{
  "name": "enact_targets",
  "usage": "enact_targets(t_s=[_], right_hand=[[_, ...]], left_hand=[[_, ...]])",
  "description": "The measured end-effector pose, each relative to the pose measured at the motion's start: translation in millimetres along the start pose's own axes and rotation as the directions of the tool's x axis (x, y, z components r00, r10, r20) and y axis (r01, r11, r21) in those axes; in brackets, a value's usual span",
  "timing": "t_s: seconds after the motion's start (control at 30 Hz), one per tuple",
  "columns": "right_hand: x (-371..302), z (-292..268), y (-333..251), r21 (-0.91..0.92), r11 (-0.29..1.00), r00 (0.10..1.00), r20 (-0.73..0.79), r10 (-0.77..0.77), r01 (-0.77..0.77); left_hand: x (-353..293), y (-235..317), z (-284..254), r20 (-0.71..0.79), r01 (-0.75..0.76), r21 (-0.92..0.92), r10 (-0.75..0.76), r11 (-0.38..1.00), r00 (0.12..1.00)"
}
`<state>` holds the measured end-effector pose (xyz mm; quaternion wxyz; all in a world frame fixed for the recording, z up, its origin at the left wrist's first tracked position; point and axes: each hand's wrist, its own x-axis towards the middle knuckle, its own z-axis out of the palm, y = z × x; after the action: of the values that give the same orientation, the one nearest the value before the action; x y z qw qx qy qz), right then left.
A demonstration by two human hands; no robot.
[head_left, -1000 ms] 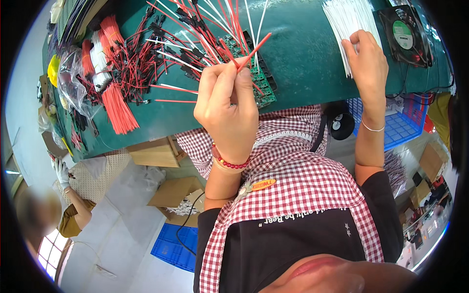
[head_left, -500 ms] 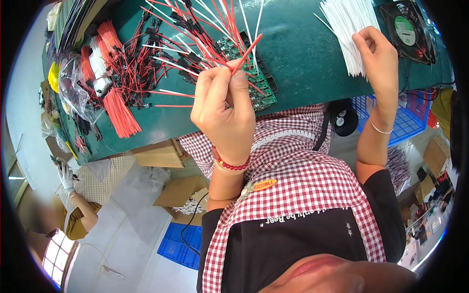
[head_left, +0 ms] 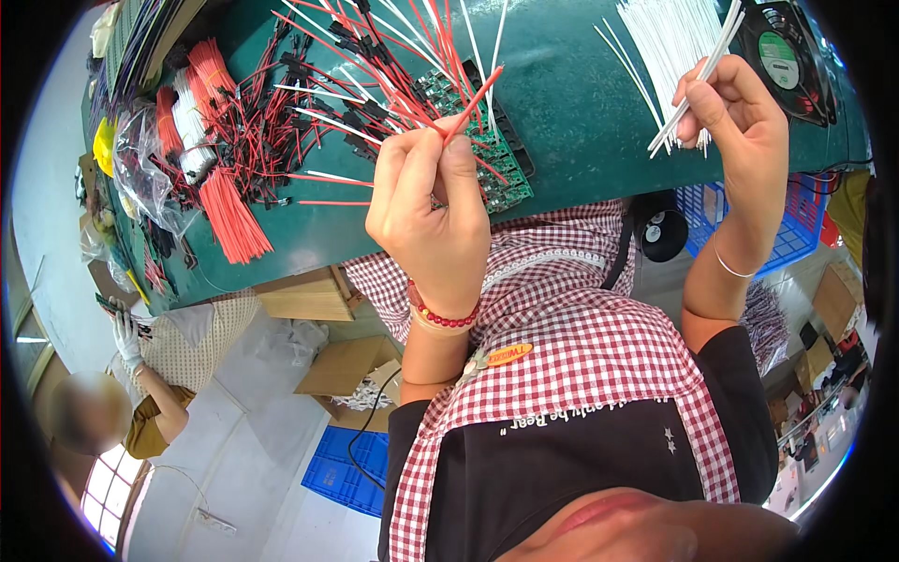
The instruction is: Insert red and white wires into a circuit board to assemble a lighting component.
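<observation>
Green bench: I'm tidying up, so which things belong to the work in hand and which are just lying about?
Likely in use: red wires in the left hand; white wires in the right hand; white wire pile; green circuit boards.
Probably lying about: black fan; clear plastic bag.

Apron [head_left: 581, 361]: dark red and white gingham, small checks, bib front
Straps [head_left: 714, 459]: two, same check, running up over the shoulders
Trim [head_left: 552, 258]: white, lacy band across the lower apron
Badge [head_left: 510, 354]: orange oval with dark lettering, a small pale ornament [head_left: 471, 366] beside it
Shirt [head_left: 571, 482]: black, white print across the chest, small pale stars [head_left: 669, 440] to one side
Sleeves [head_left: 732, 375]: black, short, plain
Left wrist: red bead bracelet [head_left: 448, 319] with a gold-coloured bead, pale band [head_left: 436, 329] next to it
Right wrist: thin whitish bangle [head_left: 733, 273]
Left fingers [head_left: 459, 169]: bare
Right fingers [head_left: 709, 108]: bare
</observation>
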<state>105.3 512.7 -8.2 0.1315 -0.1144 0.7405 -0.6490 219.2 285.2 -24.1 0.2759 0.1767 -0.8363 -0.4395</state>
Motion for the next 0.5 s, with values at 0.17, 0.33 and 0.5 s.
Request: enact_targets(t_s=[0.17,0.33,0.5], right_hand=[[-1.5,18.2,3.5,0.044,0.998,0.998,0.048,0.038,-0.04],[-5.2,23.8,6.2,0.034,0.996,0.994,0.08,0.074,-0.077],[-5.5,26.1,8.8,0.026,0.995,0.993,0.073,0.089,-0.091]], left_hand=[[-2.4,-2.4,0.0,-0.039,-0.006,-0.025,0.005,1.0,0.999],[-0.8,-0.2,0.6,-0.023,0.005,-0.021,-0.005,1.0,1.0],[-2.2,0.2,-1.1,-0.013,0.032,-0.01,-0.032,0.999,0.999]])
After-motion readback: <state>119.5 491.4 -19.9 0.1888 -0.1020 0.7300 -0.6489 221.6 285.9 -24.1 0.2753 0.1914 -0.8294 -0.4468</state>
